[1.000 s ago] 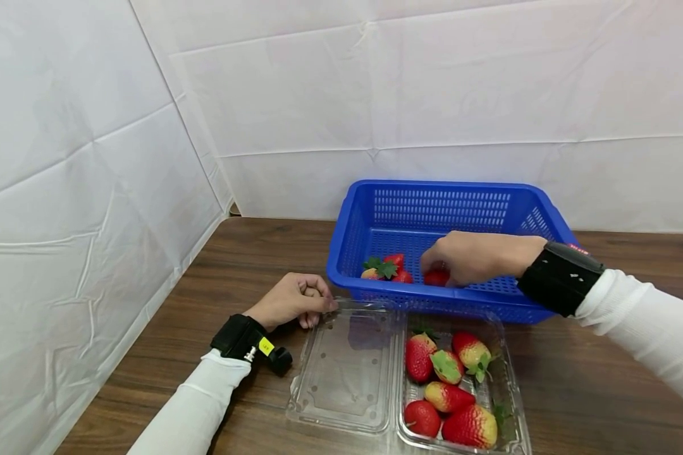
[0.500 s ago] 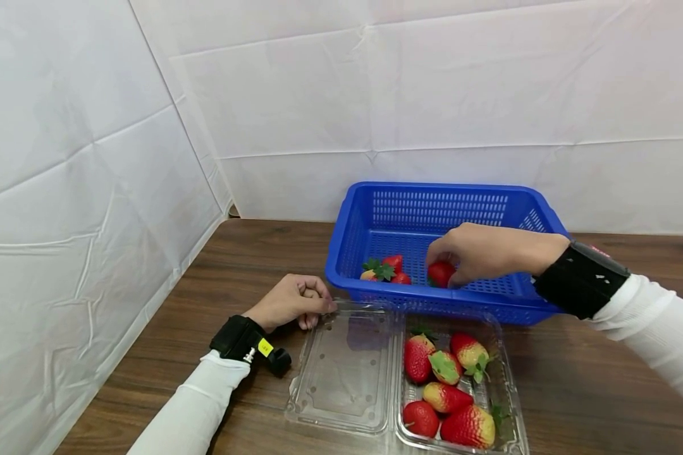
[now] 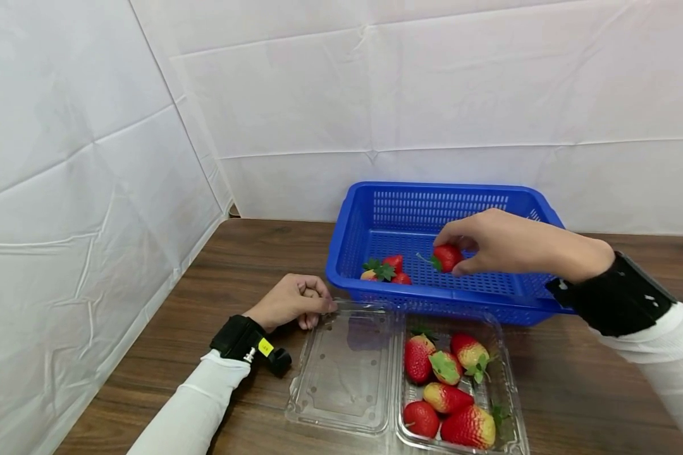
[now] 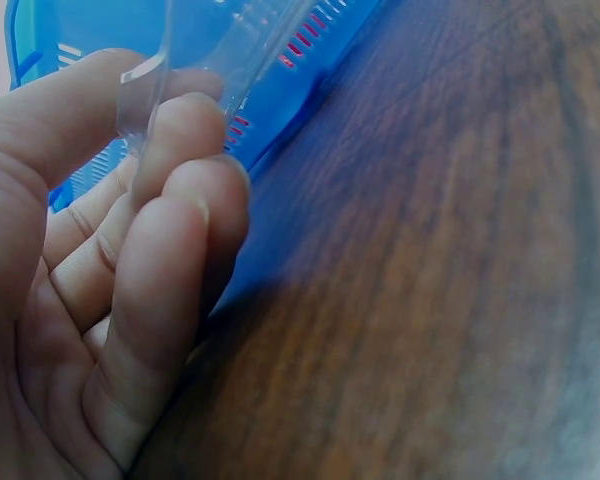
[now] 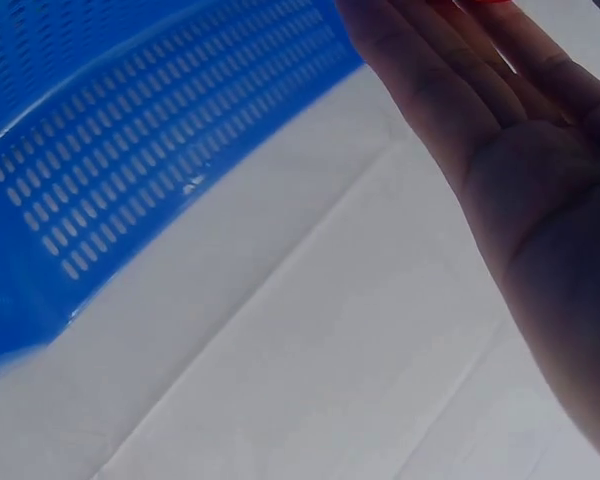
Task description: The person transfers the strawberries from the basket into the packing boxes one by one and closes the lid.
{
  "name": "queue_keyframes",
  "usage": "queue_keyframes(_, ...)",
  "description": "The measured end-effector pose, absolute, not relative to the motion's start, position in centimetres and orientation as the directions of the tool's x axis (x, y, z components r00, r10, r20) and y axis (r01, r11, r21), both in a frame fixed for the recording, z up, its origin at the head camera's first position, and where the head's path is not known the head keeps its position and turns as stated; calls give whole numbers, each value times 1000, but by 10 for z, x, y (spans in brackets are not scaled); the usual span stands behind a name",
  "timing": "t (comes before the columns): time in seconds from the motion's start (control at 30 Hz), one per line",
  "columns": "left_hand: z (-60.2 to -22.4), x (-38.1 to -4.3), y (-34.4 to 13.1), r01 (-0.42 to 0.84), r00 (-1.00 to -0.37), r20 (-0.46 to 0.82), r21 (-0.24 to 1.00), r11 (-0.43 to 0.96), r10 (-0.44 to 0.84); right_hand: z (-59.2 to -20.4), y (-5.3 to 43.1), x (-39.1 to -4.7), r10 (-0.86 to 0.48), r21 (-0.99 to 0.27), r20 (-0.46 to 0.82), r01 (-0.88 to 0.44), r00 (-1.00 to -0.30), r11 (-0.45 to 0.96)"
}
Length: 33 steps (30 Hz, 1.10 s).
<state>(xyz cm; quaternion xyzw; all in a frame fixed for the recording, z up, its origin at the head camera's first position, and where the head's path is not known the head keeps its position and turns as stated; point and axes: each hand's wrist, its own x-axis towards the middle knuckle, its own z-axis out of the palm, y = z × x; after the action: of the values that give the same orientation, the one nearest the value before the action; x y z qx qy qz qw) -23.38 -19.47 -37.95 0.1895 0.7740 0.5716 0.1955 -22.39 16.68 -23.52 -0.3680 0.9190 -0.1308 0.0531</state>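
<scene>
My right hand [image 3: 503, 243] pinches a red strawberry [image 3: 447, 258] between thumb and fingers, over the blue basket [image 3: 441, 294]; its green leaves and stem point left. In the right wrist view only a sliver of red shows at the fingertips. My left hand [image 3: 296, 302] pinches the far left corner of the clear plastic lid [image 3: 347, 373], and the left wrist view shows the clear edge [image 4: 145, 95] between thumb and fingers. The lid lies open beside its clamshell tray [image 3: 509, 379], which holds several red and yellowish strawberries [image 3: 469, 426].
A small cluster of strawberries [image 3: 395, 262] with green leaves sits in the basket's near left corner. The wooden table [image 3: 245, 253] meets white cloth walls [image 3: 296, 126] behind and at the left. The clamshell stands close in front of the basket.
My right hand has lifted the strawberry from the basket's floor and moved slightly right, and its stem now shows. My left hand stays at the lid's corner.
</scene>
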Motion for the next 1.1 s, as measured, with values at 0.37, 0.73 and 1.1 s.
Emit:
queue_keyframes(0.37, -379, -234, -193, 60, -856, -93, 959, 277, 508, -232, 172, -198, -652, -261, 132, -660, -747, 704)
queue_keyframes(0.73, -375, -228, -191, 57, -848, -113, 952, 302, 518, -233, 175, -182, -602, -326, 186, -627, -776, 708)
queue_keyframes(1.1, -376, -223, -179, 1, -822, -145, 967, 256, 550, -230, 178, -181, -588, -300, 196, -619, -785, 726)
